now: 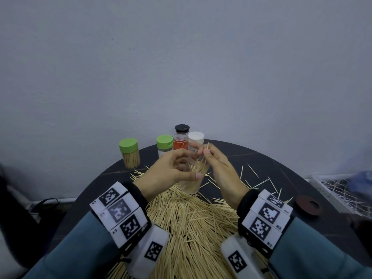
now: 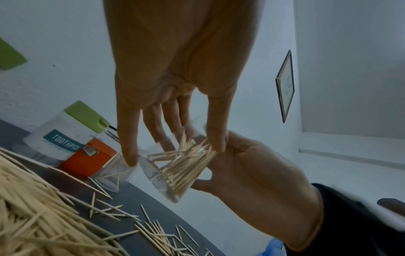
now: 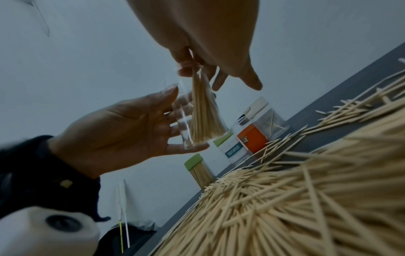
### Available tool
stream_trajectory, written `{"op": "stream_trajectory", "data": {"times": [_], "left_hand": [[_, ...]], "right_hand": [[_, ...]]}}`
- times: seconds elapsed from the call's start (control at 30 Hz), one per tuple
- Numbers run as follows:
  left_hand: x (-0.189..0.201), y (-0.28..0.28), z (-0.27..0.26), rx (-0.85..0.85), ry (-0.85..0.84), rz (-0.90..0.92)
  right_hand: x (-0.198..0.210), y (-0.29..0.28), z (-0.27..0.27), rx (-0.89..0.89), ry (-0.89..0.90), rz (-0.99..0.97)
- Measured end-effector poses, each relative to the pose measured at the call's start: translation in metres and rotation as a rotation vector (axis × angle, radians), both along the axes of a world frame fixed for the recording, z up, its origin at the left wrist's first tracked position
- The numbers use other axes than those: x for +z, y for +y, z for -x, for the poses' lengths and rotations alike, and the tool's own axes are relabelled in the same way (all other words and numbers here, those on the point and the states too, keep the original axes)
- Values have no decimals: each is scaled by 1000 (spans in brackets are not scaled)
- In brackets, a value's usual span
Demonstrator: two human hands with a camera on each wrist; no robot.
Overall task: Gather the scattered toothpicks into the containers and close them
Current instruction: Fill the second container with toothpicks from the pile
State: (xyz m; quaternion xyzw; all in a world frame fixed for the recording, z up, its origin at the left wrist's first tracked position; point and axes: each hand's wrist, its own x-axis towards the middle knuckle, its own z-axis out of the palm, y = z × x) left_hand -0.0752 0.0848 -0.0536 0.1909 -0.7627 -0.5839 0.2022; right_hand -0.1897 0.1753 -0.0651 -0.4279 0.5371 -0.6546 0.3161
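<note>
all three views are dimly and evenly lit with a cold blue-grey cast and no hard shadows or glare, straight edges are bent by wide-angle distortion, and motion blur and grain are seen in the two wrist views.

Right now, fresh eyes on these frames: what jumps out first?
The big heap of loose toothpicks covering the near half of the dark round table. Above it, the left hand grips a clear open container, while the right hand pinches toothpicks at its mouth. At the table's far edge stands a row of jars, among them two green-lidded jars.
</note>
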Motion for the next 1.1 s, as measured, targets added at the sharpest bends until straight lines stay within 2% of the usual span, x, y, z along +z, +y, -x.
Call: {"op": "stream_trajectory", "data": {"times": [0.2, 0.37, 0.53, 0.8, 0.93, 1.03, 1.1], "left_hand": [[1, 3, 0, -5, 6, 14], [2, 3, 0, 25, -5, 12], [-1, 5, 1, 7, -31, 24], [-2, 0, 1, 63, -30, 14], [-3, -1, 2, 72, -34, 14], [-4, -1, 2, 71, -38, 20], [-3, 0, 2, 63, -42, 24]], "right_hand": [[-3, 8, 7, 11, 29, -56], [6, 15, 18, -72, 102, -65], [15, 19, 24, 15, 273, -82], [15, 17, 26, 31, 349, -69], [14, 16, 29, 69, 467, -126], [20, 19, 32, 19, 414, -94], [24, 22, 39, -20, 430, -139]]}}
